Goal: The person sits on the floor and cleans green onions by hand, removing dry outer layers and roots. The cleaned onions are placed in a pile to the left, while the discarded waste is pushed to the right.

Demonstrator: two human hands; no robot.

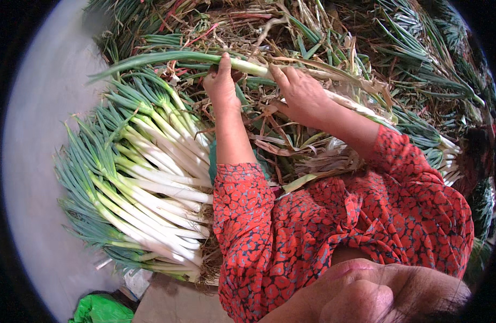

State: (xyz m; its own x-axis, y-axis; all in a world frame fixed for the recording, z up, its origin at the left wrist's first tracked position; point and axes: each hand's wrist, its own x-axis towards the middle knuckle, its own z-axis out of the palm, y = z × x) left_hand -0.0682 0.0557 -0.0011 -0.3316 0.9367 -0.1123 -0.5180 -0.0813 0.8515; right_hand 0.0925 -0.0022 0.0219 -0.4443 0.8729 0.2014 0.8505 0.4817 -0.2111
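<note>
My left hand (223, 82) grips a long green onion (248, 67) where its green leaves meet the pale stem, thumb on top. The leaves stretch out to the left. My right hand (294, 91) is closed around the paler part of the same onion, fingertips on the stem; dry outer leaves (333, 74) trail off to its right. A white stem (353, 105) runs beside my right forearm; whether it belongs to the held onion is unclear. Below and left of my left hand lies a large heap of cleaned green onions (163, 189), white stems towards me and green tops pointing left.
Dry peeled leaves (276, 137) cover the ground between my arms and body. Uncleaned onions with dry leaves (413, 52) are piled ahead and to the right. More green onions (444, 155) lie at the right. A green plastic bag (102, 310) sits at the lower left, beside grey floor (42, 161).
</note>
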